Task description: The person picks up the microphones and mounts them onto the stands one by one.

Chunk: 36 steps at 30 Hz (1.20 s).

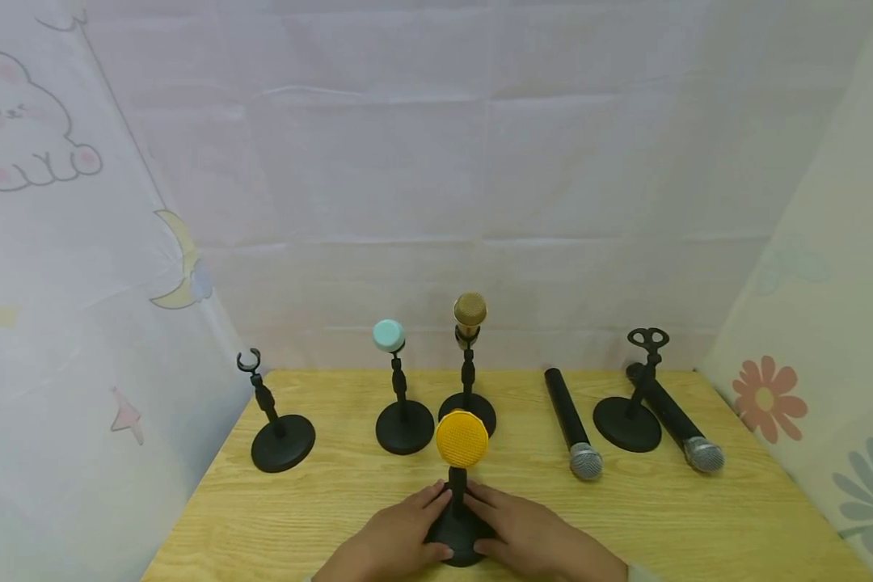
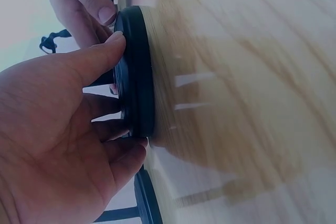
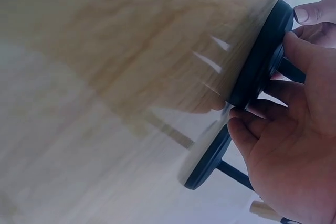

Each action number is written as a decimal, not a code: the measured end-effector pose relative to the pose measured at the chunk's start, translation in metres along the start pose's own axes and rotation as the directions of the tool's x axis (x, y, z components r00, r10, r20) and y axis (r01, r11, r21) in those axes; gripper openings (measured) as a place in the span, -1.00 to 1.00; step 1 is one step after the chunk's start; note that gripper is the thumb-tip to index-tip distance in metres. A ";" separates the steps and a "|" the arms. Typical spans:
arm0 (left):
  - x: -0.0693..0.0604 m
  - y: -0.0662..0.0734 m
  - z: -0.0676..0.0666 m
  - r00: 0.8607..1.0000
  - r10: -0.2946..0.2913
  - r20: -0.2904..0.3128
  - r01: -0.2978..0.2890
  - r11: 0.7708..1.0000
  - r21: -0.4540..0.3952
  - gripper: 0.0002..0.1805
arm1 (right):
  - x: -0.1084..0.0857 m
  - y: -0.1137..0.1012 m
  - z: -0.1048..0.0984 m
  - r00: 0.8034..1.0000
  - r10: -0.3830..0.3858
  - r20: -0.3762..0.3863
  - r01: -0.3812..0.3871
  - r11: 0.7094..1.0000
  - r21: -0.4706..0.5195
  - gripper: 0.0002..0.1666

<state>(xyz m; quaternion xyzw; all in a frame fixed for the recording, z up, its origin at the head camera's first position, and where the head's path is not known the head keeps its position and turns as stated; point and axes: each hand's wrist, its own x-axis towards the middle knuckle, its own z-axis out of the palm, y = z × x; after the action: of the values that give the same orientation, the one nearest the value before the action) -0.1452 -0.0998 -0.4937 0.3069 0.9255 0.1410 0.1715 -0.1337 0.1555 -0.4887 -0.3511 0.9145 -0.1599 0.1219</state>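
A pale cloth backdrop (image 1: 378, 178) hangs behind a light wooden table (image 1: 320, 517). At the bottom centre of the head view, the yellow-headed microphone stand (image 1: 457, 483) stands between the left hand (image 1: 396, 529) and the right hand (image 1: 527, 529). Both grip its round black base (image 1: 457, 548) from opposite sides, thumbs on the near part, fingers reaching round toward the far part. Its long axis runs upright, the yellow head (image 1: 461, 440) uppermost with its mesh face toward the camera.
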 end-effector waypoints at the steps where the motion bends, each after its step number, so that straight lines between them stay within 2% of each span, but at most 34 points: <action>1: -0.001 -0.001 0.000 1.000 -0.002 0.001 0.002 1.000 -0.002 -0.15 | 0.002 -0.001 0.000 1.000 -0.003 0.002 0.003 1.000 0.000 -0.21; 7: -0.006 -0.010 0.001 1.000 -0.025 0.003 0.025 1.000 -0.017 -0.14 | 0.012 -0.005 0.003 0.999 -0.037 -0.003 0.037 0.998 -0.047 -0.22; 17: -0.018 -0.026 -0.002 0.999 -0.038 -0.014 0.038 0.999 -0.027 -0.13 | 0.032 -0.018 0.004 0.998 -0.055 0.015 0.056 0.994 -0.092 -0.22; 25: -0.028 -0.042 -0.001 0.997 -0.072 -0.026 0.071 0.996 -0.051 -0.10 | 0.050 -0.026 0.008 0.997 -0.075 0.005 0.075 0.985 -0.153 -0.21; 36: -0.043 -0.056 -0.008 0.993 -0.101 -0.061 0.096 0.992 -0.086 -0.07 | 0.073 -0.040 0.008 0.993 -0.116 -0.012 0.110 0.969 -0.221 -0.21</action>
<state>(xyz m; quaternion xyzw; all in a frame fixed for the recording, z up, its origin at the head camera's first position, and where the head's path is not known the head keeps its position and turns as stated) -0.1448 -0.1713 -0.4975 0.2486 0.9380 0.1808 0.1605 -0.1595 0.0761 -0.4894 -0.4119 0.9065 -0.0687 0.0615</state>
